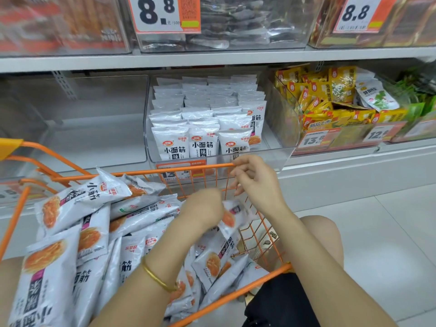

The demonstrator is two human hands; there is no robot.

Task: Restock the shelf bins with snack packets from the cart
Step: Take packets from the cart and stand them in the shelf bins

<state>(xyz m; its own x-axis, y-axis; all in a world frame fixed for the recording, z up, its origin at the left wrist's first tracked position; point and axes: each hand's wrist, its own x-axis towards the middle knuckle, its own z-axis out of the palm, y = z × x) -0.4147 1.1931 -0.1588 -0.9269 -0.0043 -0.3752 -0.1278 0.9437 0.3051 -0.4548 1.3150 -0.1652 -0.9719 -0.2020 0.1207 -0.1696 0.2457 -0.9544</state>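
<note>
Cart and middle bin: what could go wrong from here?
1. The left hand is blurred and seems to grip the packet by one end; it may slip back into the cart.
2. The cart rim sits right before the bin; the packet could catch there.
3. The rows in the bin stand upright; a push might topple them.

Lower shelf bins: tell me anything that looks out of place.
One white packet with green print lies loose atop the yellow packets in the right bin; it looks misplaced. The middle bin holds tidy rows.
</note>
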